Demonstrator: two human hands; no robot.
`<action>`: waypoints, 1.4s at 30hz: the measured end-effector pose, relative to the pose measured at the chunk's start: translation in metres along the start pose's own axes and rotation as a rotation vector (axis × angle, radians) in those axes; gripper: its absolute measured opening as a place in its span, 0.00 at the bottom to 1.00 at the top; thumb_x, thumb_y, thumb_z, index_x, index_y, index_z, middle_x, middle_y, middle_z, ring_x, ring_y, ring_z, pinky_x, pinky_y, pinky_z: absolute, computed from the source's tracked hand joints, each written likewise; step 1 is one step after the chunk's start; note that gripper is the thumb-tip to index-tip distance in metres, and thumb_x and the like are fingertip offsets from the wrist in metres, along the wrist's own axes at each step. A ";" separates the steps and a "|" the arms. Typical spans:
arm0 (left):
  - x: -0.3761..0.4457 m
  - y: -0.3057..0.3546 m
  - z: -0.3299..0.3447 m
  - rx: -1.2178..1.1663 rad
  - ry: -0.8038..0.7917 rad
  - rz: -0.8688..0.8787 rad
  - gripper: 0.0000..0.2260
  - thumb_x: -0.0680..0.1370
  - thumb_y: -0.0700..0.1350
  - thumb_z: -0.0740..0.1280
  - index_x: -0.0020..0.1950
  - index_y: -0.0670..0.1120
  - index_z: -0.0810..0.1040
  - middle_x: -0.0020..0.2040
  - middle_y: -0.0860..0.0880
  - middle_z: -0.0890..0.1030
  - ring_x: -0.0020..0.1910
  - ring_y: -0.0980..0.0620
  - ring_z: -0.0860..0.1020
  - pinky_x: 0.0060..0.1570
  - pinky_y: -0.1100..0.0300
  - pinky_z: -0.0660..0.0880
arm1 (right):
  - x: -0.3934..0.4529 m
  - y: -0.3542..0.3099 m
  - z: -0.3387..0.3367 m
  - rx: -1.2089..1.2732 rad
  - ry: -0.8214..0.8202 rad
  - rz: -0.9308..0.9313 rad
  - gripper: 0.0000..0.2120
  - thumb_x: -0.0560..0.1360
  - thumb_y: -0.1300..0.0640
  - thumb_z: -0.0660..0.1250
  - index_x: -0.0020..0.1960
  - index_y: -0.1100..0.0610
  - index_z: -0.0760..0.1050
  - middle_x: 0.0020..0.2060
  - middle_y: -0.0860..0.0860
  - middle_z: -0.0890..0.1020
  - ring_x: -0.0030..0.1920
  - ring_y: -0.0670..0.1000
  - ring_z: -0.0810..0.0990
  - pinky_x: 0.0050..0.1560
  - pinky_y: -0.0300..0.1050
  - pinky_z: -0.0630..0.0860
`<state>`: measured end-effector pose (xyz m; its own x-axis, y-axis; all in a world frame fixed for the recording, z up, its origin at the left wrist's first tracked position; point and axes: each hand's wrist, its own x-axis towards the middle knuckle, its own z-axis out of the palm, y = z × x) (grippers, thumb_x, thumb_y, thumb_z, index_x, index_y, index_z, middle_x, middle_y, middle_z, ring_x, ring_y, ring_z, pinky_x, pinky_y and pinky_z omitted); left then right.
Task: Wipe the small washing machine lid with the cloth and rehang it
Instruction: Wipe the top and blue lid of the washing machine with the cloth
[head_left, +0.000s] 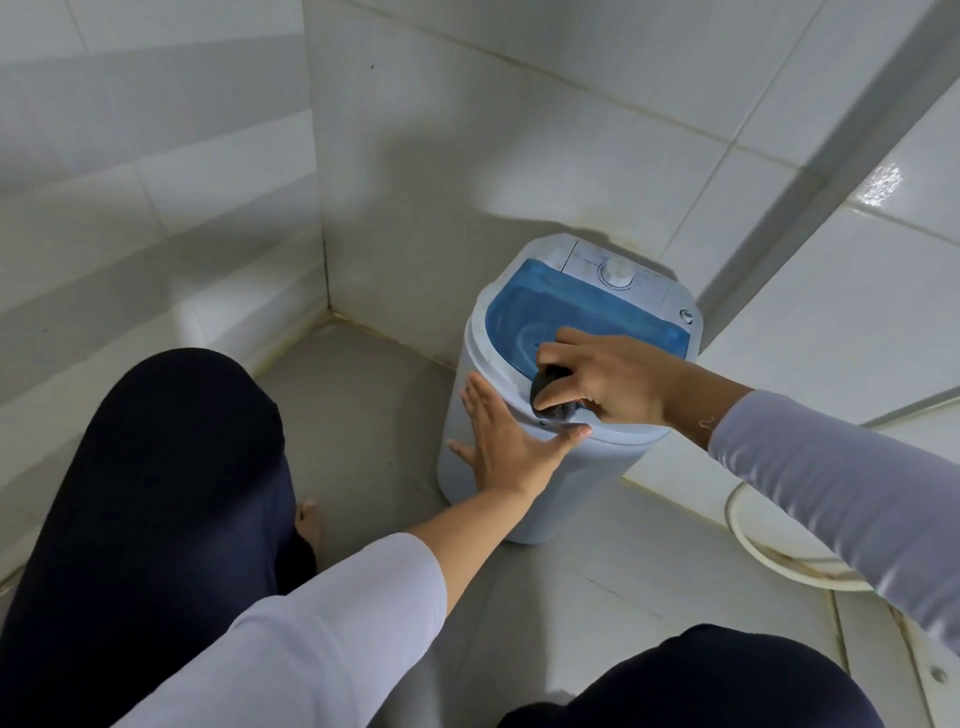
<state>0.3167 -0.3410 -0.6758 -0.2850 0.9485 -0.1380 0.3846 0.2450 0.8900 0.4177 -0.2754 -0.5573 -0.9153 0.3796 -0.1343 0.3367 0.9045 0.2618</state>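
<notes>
One small washing machine (545, 467), one blue lid (582, 317), one dark cloth (553, 397), one dial (615, 274), one hose (769, 551), two hands: left (506, 441), right (605, 382).

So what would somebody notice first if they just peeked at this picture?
Probably the small washing machine with its bright blue lid, standing on the floor near the corner of the white tiled walls. Next, the two hands on it: the right hand presses a dark cloth on the lid's near edge, while the left hand lies flat against the machine's side. A white hose curls on the floor to the right.
</notes>
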 end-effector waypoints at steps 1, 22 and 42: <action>0.000 0.000 0.000 -0.004 -0.004 0.006 0.60 0.62 0.70 0.69 0.76 0.46 0.34 0.79 0.51 0.37 0.77 0.53 0.37 0.70 0.34 0.39 | 0.005 -0.004 0.001 -0.016 -0.002 0.000 0.17 0.63 0.66 0.73 0.46 0.47 0.81 0.45 0.51 0.78 0.44 0.55 0.75 0.26 0.39 0.67; 0.002 -0.006 -0.009 0.009 -0.075 0.022 0.56 0.66 0.69 0.66 0.76 0.46 0.33 0.79 0.51 0.37 0.77 0.54 0.38 0.70 0.34 0.38 | 0.081 0.002 -0.010 0.175 -0.048 0.211 0.20 0.68 0.69 0.65 0.55 0.53 0.80 0.52 0.56 0.75 0.53 0.57 0.72 0.45 0.56 0.77; 0.068 -0.014 -0.065 -0.016 -0.100 0.138 0.51 0.69 0.66 0.66 0.77 0.47 0.36 0.79 0.51 0.40 0.78 0.54 0.39 0.70 0.34 0.37 | 0.083 0.020 -0.011 0.303 -0.029 0.260 0.22 0.68 0.72 0.64 0.55 0.52 0.81 0.51 0.57 0.75 0.52 0.58 0.74 0.49 0.48 0.74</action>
<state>0.2356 -0.2930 -0.6692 -0.1416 0.9884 -0.0559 0.4000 0.1087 0.9101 0.3465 -0.2276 -0.5530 -0.7858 0.6050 -0.1285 0.6103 0.7922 -0.0029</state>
